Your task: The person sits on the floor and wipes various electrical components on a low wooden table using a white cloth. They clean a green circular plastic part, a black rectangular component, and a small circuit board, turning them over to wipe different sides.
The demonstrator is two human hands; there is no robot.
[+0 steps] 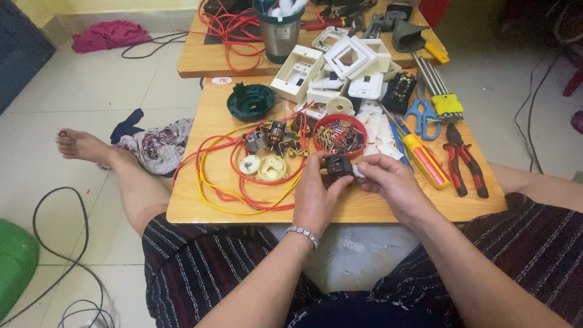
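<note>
A: Head view is showing the person's left hand (316, 194) and right hand (392, 182) meeting over the near edge of the low wooden table (376, 209). What is sitting between them?

B: A small black block-shaped part (338, 165), matt and hard-looking, probably plastic. The left fingers are curling around its left side and pinching it, thumb underneath. The right fingertips are pressing together on a small pale piece at the block's right end.

A: So which hand is bearing it?

B: The left hand is carrying most of it; the right is only touching the right end. The block's long axis is running roughly left to right, across the person's body, just above the tabletop.

A: And what is lying around it?

B: Just beyond the block, a round red bowl (340, 135) is holding small metal pieces. To the left, red and yellow wires (234, 176) are looping around cream plastic discs (264, 167) and a coppery motor core (273, 135). To the right, a yellow-and-red screwdriver (424, 159) and red-handled pliers (464, 161) are lying side by side, near the right hand. White switch frames (346, 61) are piling up farther back.
</note>
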